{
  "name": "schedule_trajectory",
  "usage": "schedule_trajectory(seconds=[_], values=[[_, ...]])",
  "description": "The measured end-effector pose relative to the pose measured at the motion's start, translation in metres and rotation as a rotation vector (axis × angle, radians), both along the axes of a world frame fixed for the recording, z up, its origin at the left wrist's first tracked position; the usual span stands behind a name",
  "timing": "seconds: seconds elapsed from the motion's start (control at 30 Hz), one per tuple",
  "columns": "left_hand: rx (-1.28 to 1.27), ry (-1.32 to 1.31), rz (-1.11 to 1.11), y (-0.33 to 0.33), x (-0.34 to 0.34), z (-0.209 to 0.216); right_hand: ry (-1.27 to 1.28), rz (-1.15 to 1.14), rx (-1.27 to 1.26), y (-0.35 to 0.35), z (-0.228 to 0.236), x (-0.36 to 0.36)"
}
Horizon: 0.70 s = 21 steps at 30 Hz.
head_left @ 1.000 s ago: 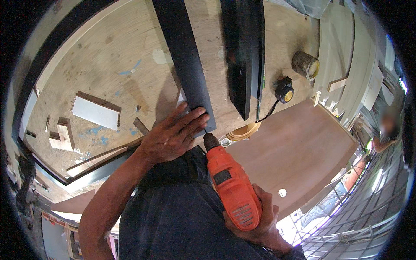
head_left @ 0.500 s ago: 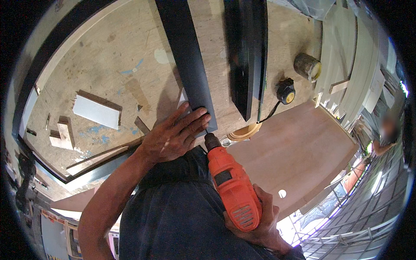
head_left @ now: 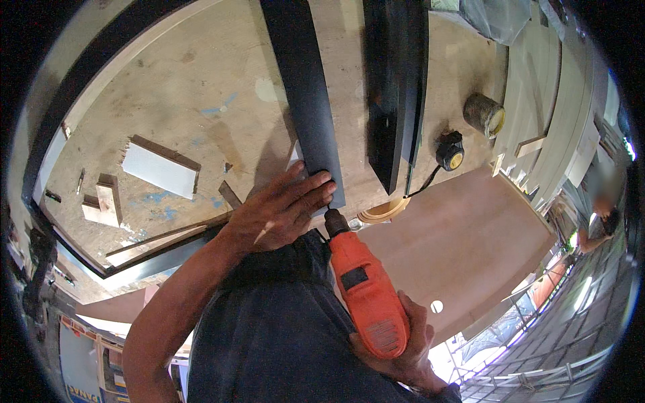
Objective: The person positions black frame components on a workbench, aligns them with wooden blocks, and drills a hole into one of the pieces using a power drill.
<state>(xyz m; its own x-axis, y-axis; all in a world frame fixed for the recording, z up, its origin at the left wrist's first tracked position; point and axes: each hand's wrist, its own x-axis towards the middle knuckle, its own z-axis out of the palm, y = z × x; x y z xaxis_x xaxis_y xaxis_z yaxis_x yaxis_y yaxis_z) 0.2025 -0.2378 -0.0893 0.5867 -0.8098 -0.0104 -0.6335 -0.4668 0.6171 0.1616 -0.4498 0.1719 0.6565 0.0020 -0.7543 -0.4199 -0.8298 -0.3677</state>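
Note:
A long black board (head_left: 306,87) runs from the far edge toward me, and its near end lies at my waist. Over that end my left hand (head_left: 282,208) is closed, its fingers across the top face and its thumb hidden. My right hand (head_left: 410,342) grips an orange-red power drill (head_left: 368,289) from behind, with the handle mostly out of sight. The drill's dark chuck (head_left: 336,223) points at the board's near end, right beside my fingertips. Whether a bit has entered the board cannot be seen.
Another black length (head_left: 386,114) lies to the right. Beyond it are a tape measure (head_left: 450,151), a stained can (head_left: 484,114) and pale boards (head_left: 531,87). Wood offcuts (head_left: 158,168) lie left, inside a black frame (head_left: 74,67). A brown panel (head_left: 443,242) stretches right; another person (head_left: 598,208) is farther off.
The whole view has shifted slightly, so most things appear a little farther right. Both hands keep their holds, and the drill stays at the board's end.

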Motion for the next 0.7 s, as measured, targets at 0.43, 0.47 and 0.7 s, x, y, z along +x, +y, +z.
schedule_trajectory(seconds=[0.43, 0.47, 0.7], values=[[-0.149, 0.409, 0.12, 0.003, 0.015, 0.01, -0.157, -0.07, -0.059, -0.002, 0.018, -0.039], [-0.196, 0.371, 0.136, 0.003, 0.013, 0.006, -0.161, -0.072, -0.063, -0.002, 0.018, -0.042], [-0.265, 0.362, 0.175, 0.004, 0.012, -0.002, -0.148, -0.265, -0.003, 0.003, 0.003, -0.046]])
